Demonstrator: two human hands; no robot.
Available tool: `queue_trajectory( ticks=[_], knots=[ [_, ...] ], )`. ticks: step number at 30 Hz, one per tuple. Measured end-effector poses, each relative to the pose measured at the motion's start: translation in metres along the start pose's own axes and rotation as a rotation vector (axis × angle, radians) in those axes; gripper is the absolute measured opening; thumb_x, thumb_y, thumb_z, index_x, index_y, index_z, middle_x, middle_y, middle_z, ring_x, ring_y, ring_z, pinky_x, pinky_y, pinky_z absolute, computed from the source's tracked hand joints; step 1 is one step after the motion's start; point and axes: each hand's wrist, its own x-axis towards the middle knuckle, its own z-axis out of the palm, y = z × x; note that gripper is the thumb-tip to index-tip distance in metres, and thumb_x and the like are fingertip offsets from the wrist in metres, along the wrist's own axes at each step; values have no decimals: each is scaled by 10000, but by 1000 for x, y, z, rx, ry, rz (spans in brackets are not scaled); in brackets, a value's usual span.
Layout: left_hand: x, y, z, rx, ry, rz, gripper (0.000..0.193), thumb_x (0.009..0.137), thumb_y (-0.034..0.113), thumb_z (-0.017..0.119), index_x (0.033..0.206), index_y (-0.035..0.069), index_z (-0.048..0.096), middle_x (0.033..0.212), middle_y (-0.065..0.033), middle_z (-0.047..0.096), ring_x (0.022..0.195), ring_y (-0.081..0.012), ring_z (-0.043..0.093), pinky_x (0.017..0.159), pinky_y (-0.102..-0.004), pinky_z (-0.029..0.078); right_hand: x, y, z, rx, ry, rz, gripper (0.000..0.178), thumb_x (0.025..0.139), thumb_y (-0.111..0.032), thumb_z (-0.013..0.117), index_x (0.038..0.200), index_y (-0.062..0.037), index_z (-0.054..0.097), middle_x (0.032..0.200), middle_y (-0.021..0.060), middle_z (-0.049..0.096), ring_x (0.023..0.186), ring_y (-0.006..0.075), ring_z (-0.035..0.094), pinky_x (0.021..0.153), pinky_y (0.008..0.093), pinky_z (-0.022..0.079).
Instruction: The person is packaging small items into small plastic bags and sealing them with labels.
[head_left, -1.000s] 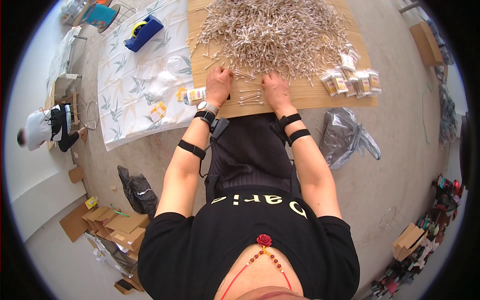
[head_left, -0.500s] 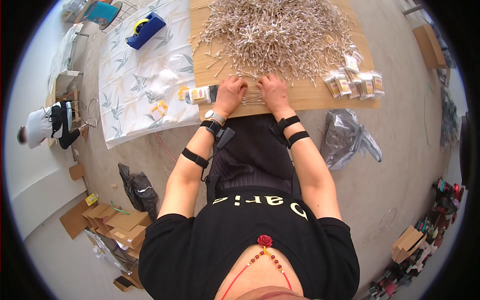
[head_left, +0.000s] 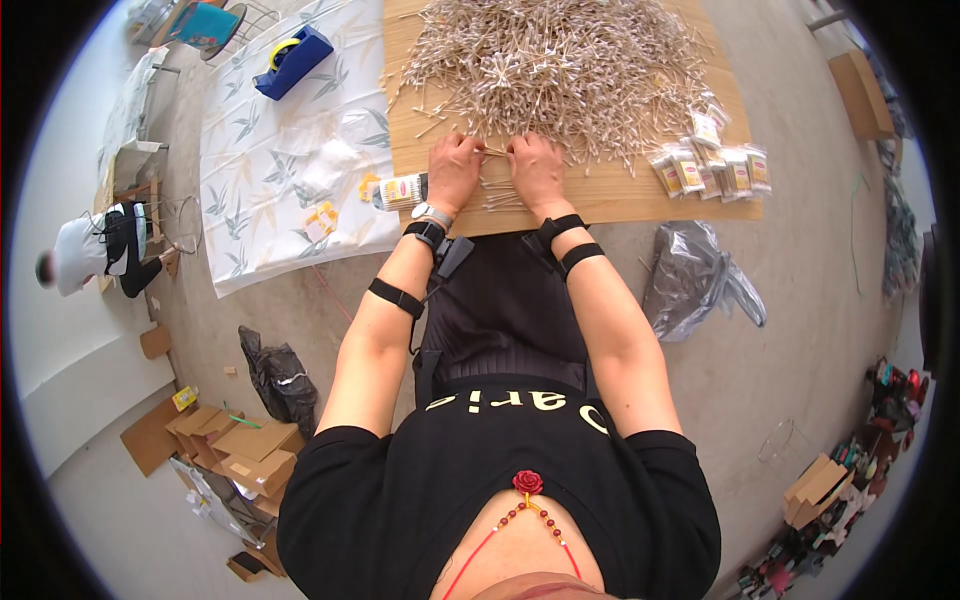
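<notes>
A large heap of cotton swabs (head_left: pixel 560 75) covers the far part of the wooden board. At the heap's near edge my left hand (head_left: pixel 456 172) and my right hand (head_left: pixel 538 172) face each other with fingers curled. A few swabs lie lengthwise between their fingertips, pinched at both ends. A small row of aligned swabs (head_left: pixel 502 195) rests on the board between my wrists. Just left of my left wrist lies a clear pack of swabs (head_left: pixel 398 192) with a label, partly hidden by the hand.
Several filled swab packs (head_left: pixel 735 172) are grouped at the board's right. On the patterned tablecloth (head_left: pixel 240 220) lie a blue tape dispenser (head_left: pixel 293 62), clear plastic bags (head_left: pixel 330 165) and yellow cards (head_left: pixel 322 218). A grey plastic bag (head_left: pixel 690 280) is on the floor. Another person (head_left: pixel 85 250) sits far left.
Both hands have moved away from me toward the heap, leaving the small row of swabs more exposed. A few swabs now show between the fingertips.
</notes>
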Motion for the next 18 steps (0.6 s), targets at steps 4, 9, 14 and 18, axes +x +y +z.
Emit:
queue_trajectory(
  ticks=[4,9,14,18],
  knots=[
    [2,-3,-1,-68,-43,-50,99,829,144,766,923,117,755,951,-96,670,976,-319,629,888,-439,490,-3,10,-1,62,38,39,60,904,-174,675,941,-133,699,994,71,665,1003,295,655,894,463,483],
    [2,-5,-8,-108,-18,-51,84,827,137,772,899,102,749,945,-102,684,952,-331,636,868,-438,502,-4,9,-9,92,19,3,88,898,-215,706,937,-137,699,996,59,665,1004,288,652,896,447,485],
    [4,-5,-13,-22,-23,49,74,835,122,766,895,88,740,940,-100,688,954,-335,633,868,-441,505,2,-8,-8,-49,-10,-70,72,882,-203,707,914,-140,697,990,53,660,994,268,658,873,436,491],
    [6,-1,-14,-20,-33,85,64,851,110,745,909,90,726,941,-91,688,961,-331,628,873,-437,504,4,-2,3,-128,-9,-74,44,893,-160,661,906,-127,687,990,53,657,993,264,661,867,441,491]
  ],
)
